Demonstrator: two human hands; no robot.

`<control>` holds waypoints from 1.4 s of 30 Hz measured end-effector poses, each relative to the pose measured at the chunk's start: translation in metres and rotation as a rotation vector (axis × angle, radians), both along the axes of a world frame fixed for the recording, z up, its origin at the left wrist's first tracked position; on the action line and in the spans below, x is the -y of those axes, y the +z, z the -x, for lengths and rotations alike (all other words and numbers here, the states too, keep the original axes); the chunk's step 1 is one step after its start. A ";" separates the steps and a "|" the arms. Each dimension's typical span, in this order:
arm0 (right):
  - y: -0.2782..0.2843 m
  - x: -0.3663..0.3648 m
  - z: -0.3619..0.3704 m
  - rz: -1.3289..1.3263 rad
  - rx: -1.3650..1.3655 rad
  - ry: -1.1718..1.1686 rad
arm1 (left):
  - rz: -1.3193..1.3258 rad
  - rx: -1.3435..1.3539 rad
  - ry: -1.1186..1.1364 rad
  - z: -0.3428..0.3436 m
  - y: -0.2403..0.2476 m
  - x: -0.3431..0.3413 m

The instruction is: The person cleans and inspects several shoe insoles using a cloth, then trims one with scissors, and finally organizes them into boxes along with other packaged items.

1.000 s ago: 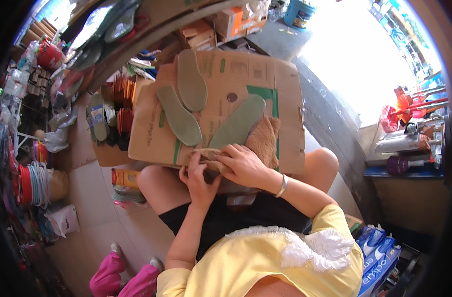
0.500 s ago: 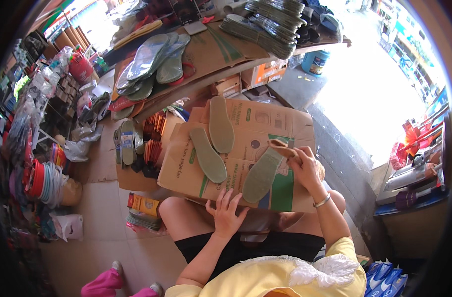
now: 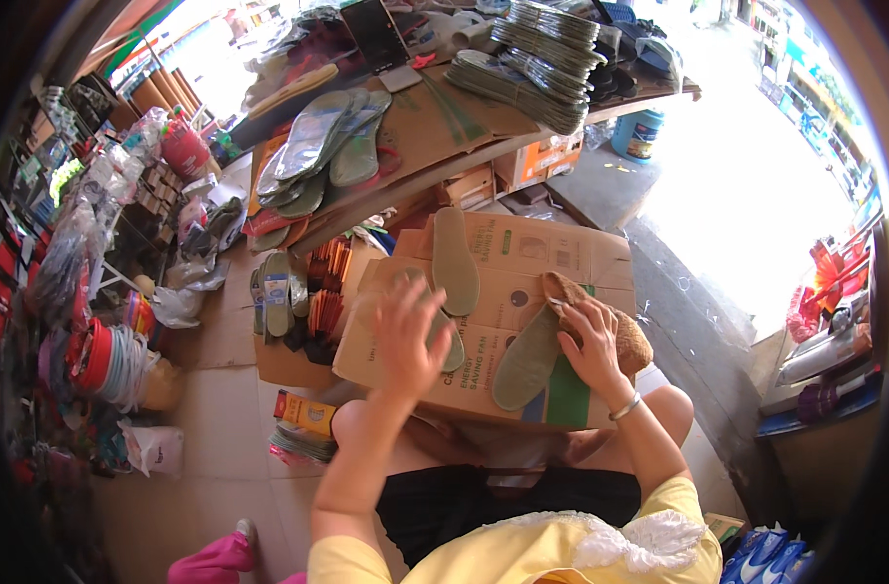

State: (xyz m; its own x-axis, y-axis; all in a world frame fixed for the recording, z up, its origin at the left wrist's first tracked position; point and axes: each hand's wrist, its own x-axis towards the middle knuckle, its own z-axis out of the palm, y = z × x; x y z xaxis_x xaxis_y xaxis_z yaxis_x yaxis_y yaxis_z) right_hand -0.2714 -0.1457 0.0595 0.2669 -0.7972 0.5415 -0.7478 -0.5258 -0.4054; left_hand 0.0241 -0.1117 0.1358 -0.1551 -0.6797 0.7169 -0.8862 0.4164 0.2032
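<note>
On a flat cardboard sheet (image 3: 366,352) across my lap lie several green-grey insoles. My right hand (image 3: 597,348) closes over a brown fuzzy piece (image 3: 635,343) that looks like a slipper, its fingertips at the top end of a green insole (image 3: 525,365). How far that end tucks against the fuzzy piece is hidden by the fingers. Raised above the left part of the cardboard, my left hand (image 3: 412,336) is blurred, fingers spread, nothing held. It partly covers a second insole (image 3: 452,346). Beyond it lies a third insole (image 3: 456,263).
Ahead stands a table (image 3: 444,151) with plastic-wrapped insoles (image 3: 318,136) and bundled insole stacks (image 3: 537,63). Left of the cardboard is a box of packed insoles (image 3: 279,292). Packs (image 3: 306,414) lie on the floor beside my knee. A person's pink trouser leg (image 3: 211,563) shows lower left.
My left hand has lifted from the cardboard's near edge and moved up and left over the insoles. My right hand has lowered the brown fuzzy piece, which now lies more exposed beside the insole.
</note>
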 end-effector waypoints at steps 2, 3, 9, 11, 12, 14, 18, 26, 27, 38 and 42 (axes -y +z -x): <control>-0.008 -0.010 0.008 0.019 0.029 -0.003 | 0.111 0.120 0.010 -0.003 0.054 0.032; -0.014 -0.013 0.008 0.024 0.061 -0.007 | 0.138 0.192 0.038 -0.005 0.076 0.046; -0.031 -0.018 0.005 -0.008 0.098 0.012 | 0.094 0.395 0.275 -0.038 0.103 0.132; -0.031 -0.017 0.008 -0.011 0.119 0.004 | 0.018 0.172 0.184 -0.039 0.098 0.142; -0.031 -0.017 0.009 -0.009 0.118 -0.004 | 0.019 0.183 0.187 -0.038 0.097 0.144; -0.030 -0.017 0.009 -0.009 0.129 -0.008 | 0.195 0.236 0.275 -0.036 0.094 0.145; -0.030 -0.017 0.008 -0.022 0.149 -0.010 | 0.123 0.096 0.256 -0.046 0.092 0.146; -0.030 -0.016 0.008 -0.016 0.166 -0.014 | 0.335 -0.081 0.123 -0.034 0.144 0.122; -0.030 -0.016 0.005 0.003 0.176 -0.006 | 0.301 -0.204 0.083 -0.033 0.149 0.110; -0.016 -0.076 -0.040 -0.833 1.319 0.565 | -0.137 -0.647 -0.277 0.090 -0.004 -0.036; -0.011 -0.081 -0.055 -1.050 1.700 0.448 | -0.209 -0.410 -0.354 0.117 -0.064 -0.070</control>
State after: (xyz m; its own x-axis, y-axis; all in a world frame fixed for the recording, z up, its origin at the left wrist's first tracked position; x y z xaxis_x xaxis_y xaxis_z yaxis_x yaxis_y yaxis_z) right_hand -0.2162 -0.0651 0.0485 0.3190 -0.9398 -0.1222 0.7180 0.3239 -0.6161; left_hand -0.0932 -0.0418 0.0715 -0.1366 -0.7709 0.6222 -0.5319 0.5869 0.6104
